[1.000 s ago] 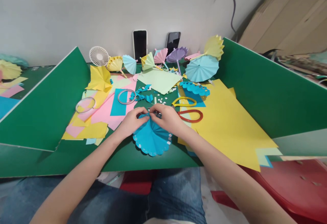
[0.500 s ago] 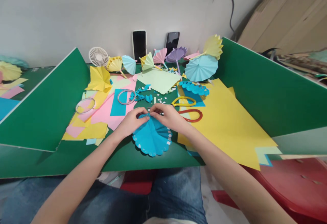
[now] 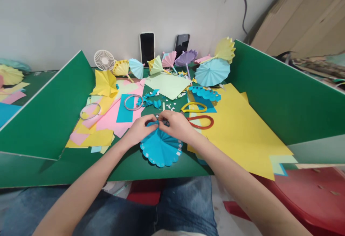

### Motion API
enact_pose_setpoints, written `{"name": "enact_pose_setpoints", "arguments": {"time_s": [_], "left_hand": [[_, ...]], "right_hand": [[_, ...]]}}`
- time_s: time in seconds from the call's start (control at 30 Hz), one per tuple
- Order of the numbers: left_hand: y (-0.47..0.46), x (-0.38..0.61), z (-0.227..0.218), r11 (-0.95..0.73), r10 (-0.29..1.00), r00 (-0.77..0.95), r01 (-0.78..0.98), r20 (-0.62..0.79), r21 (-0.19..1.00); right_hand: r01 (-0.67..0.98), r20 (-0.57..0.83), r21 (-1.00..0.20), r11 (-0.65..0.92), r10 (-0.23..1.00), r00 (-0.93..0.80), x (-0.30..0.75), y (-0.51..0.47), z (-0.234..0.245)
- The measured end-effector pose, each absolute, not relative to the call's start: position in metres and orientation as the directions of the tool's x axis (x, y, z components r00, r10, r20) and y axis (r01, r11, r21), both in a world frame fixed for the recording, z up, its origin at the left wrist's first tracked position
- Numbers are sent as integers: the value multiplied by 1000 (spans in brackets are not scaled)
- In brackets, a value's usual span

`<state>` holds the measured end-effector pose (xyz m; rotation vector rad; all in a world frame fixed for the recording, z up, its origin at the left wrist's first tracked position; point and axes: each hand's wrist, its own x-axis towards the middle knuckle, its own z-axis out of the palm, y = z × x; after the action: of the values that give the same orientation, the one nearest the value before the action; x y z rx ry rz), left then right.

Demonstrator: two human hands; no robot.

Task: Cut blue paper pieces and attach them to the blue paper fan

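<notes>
A pleated blue paper fan with a scalloped rim lies in front of me, small white squares stuck along its edge. At its top, my left hand pinches the paper between thumb and fingers. My right hand is closed at the same spot, its fingertips almost meeting the left ones. What exactly lies between the fingertips is hidden. Just right of my right hand, scissors with a yellow handle and a red handle rest on the table, their blades covered by the hand.
Two tape rolls, one silver ring and another, lie on coloured paper at left. A big yellow sheet covers the right side. Paper umbrellas and a small fan line the back. Green partitions flank the table.
The blue paper fan has spread slightly wider and shifted a little toward me. My hands stay at its top, with the right fingers slightly repositioned.
</notes>
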<state>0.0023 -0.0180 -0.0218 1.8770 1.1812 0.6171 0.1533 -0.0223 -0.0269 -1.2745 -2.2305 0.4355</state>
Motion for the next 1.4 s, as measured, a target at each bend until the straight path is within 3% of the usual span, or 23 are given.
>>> {"name": "enact_pose_setpoints", "arguments": {"time_s": [0.13,0.43,0.6,0.9,1.4], "left_hand": [[-18,2,-23,-237,892,452,495,-15,836],[-16,1,-23,-212,900,435,483,-23,850],[-15,1,-23,-217,896,443,467,-15,857],[-15,0,-24,-211,906,423,474,-11,855],[-15,1,-23,-173,918,394,494,-42,852]], "right_hand": [[687,279,-520,508,861,-425,154,-22,-25],[501,163,-795,342,916,-367,154,-22,-19],[392,130,-871,296,909,-396,156,-18,-23],[399,59,-885,238,910,-411,161,-14,-27],[380,142,-884,273,931,-337,157,-16,-26]]}}
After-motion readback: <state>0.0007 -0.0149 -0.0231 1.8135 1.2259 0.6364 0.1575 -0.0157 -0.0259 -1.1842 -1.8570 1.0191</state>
